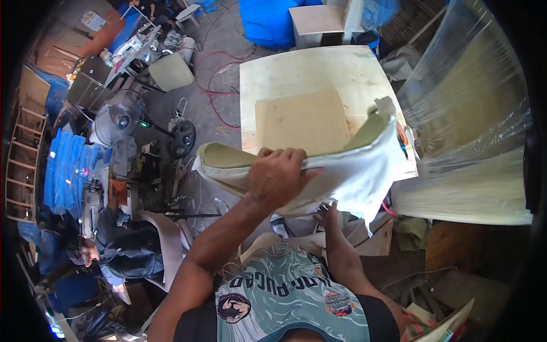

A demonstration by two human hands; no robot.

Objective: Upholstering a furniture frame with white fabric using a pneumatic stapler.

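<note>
My left hand [276, 176] grips the upper edge of a curved padded piece [353, 182], with pale olive foam inside and loose white fabric over it, hanging raggedly at the right. The piece is held tilted in front of a plywood board [268, 74], on which lies a smaller tan square panel [299, 117]. My right hand [329, 216] is low at the piece's lower edge, fingers curled round something dark that I cannot make out, partly hidden by the fabric.
At left are a standing fan [119, 119], blue wrapped bundles [68, 171], sewing tables [128, 54] and a co-worker [125, 253] in dark clothes. A red hose [213, 97] lies on the floor. A large plastic-wrapped roll [467, 142] stands at right, blue containers [262, 23] behind.
</note>
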